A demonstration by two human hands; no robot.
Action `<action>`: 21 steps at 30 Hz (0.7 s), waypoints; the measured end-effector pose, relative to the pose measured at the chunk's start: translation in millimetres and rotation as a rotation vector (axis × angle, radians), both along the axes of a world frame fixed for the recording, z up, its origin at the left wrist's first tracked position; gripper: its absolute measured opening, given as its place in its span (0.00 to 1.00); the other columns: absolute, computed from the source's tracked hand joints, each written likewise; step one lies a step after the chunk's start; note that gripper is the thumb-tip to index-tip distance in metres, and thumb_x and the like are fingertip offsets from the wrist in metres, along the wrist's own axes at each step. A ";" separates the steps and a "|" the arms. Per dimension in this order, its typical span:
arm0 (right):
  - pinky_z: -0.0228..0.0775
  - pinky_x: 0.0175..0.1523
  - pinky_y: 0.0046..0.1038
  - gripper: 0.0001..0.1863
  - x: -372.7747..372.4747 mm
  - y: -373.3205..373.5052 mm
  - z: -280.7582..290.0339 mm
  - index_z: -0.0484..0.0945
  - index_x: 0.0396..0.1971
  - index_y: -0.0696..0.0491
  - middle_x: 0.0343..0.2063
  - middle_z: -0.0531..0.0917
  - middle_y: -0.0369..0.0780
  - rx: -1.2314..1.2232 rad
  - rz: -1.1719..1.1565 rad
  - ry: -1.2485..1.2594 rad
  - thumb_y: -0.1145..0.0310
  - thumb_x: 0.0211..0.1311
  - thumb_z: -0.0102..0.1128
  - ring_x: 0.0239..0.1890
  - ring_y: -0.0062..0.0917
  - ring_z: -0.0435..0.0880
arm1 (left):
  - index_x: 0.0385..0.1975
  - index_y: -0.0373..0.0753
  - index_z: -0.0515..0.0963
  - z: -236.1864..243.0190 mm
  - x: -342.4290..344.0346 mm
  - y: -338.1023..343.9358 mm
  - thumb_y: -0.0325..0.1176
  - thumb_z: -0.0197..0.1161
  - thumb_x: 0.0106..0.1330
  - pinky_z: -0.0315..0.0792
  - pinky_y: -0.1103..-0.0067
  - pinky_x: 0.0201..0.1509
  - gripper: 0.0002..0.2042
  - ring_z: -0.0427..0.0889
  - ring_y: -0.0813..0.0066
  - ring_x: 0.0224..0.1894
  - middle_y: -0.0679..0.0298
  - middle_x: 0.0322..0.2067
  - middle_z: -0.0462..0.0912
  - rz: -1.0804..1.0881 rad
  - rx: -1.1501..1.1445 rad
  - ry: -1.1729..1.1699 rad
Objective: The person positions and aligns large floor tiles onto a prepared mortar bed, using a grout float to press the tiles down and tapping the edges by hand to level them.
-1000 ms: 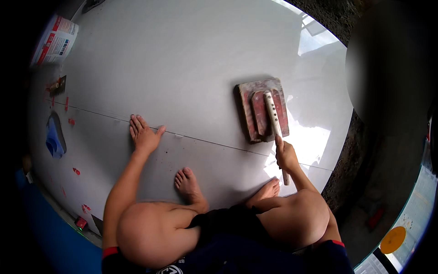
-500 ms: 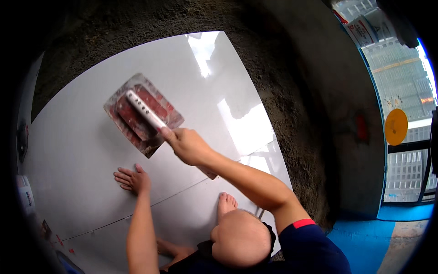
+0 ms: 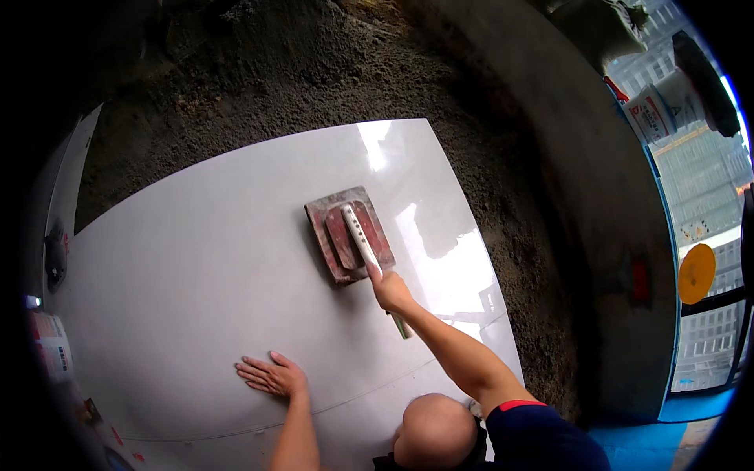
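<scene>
My right hand [image 3: 390, 292] grips the long pale handle of a rectangular tile beater [image 3: 380, 235], its block red and grey with smears of mortar. The block is over the middle of a large glossy white tile [image 3: 204, 235], with a shadow beside it; whether it touches the tile I cannot tell. The handle's end sticks out behind my fist. Lower left of it, my left hand [image 3: 275, 377] lies flat on the tile with fingers spread and nothing in it. My bent bare knee [image 3: 436, 432] shows at the lower edge.
Rough dark mortar [image 3: 236, 102] borders the tile's far and right edges. A low grey wall [image 3: 581, 180] runs along the right, beside a window with a yellow round sticker [image 3: 697, 273]. White buckets stand by the window and a white-and-red package [image 3: 52, 345] at the left.
The tile beater in my right hand has moved right and a little lower in view. My left hand also appears lower and further right, still flat; the whole view has shifted downward.
</scene>
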State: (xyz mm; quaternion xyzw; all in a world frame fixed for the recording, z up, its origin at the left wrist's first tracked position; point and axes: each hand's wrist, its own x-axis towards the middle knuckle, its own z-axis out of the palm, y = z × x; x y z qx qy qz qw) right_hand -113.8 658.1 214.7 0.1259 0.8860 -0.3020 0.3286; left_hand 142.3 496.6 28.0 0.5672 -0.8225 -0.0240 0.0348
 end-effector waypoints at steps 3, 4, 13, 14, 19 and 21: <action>0.67 0.22 0.33 0.36 -16.3 18.6 -8.5 0.70 0.20 0.54 0.15 0.73 0.37 -0.104 -0.040 -0.075 0.34 0.72 0.43 0.14 0.26 0.71 | 0.75 0.30 0.46 6.4 -3.4 -2.6 0.50 0.42 0.75 0.34 0.57 0.79 0.36 0.36 0.50 0.79 0.45 0.77 0.39 0.004 0.042 -0.027; 0.65 0.21 0.28 0.34 -35.5 25.0 11.9 0.69 0.21 0.51 0.14 0.70 0.32 -0.203 -0.040 -0.113 0.33 0.71 0.43 0.14 0.19 0.70 | 0.75 0.30 0.47 10.6 -3.2 -1.1 0.49 0.43 0.75 0.36 0.57 0.79 0.36 0.38 0.49 0.79 0.45 0.77 0.41 -0.031 -0.026 0.033; 0.55 0.18 0.20 0.30 -198.4 -12.1 228.4 0.65 0.22 0.48 0.12 0.65 0.30 -0.682 0.117 0.928 0.38 0.76 0.39 0.12 0.14 0.64 | 0.75 0.31 0.48 9.5 -6.1 2.3 0.48 0.43 0.75 0.38 0.57 0.79 0.35 0.40 0.48 0.79 0.44 0.76 0.44 -0.057 -0.104 -0.007; 0.55 0.18 0.20 0.29 -203.9 -14.8 210.8 0.64 0.23 0.48 0.12 0.65 0.30 -0.730 0.133 1.129 0.39 0.76 0.38 0.12 0.14 0.64 | 0.75 0.31 0.48 8.6 -5.3 1.7 0.48 0.43 0.75 0.38 0.57 0.79 0.35 0.40 0.47 0.79 0.44 0.76 0.44 -0.052 -0.098 -0.011; 0.65 0.18 0.32 0.38 -99.4 29.4 0.9 0.69 0.21 0.55 0.11 0.70 0.37 -0.072 -0.158 0.212 0.33 0.72 0.37 0.12 0.24 0.71 | 0.75 0.31 0.48 13.4 -4.8 0.7 0.48 0.43 0.75 0.37 0.57 0.79 0.35 0.40 0.47 0.79 0.43 0.76 0.42 -0.082 -0.099 0.039; 0.73 0.22 0.39 0.48 -36.4 77.9 -56.4 0.78 0.28 0.66 0.18 0.80 0.48 -0.016 -0.164 -0.015 0.27 0.68 0.34 0.15 0.38 0.80 | 0.75 0.31 0.49 17.4 -6.6 0.7 0.47 0.44 0.75 0.37 0.57 0.79 0.35 0.40 0.47 0.79 0.43 0.76 0.42 -0.077 -0.093 0.033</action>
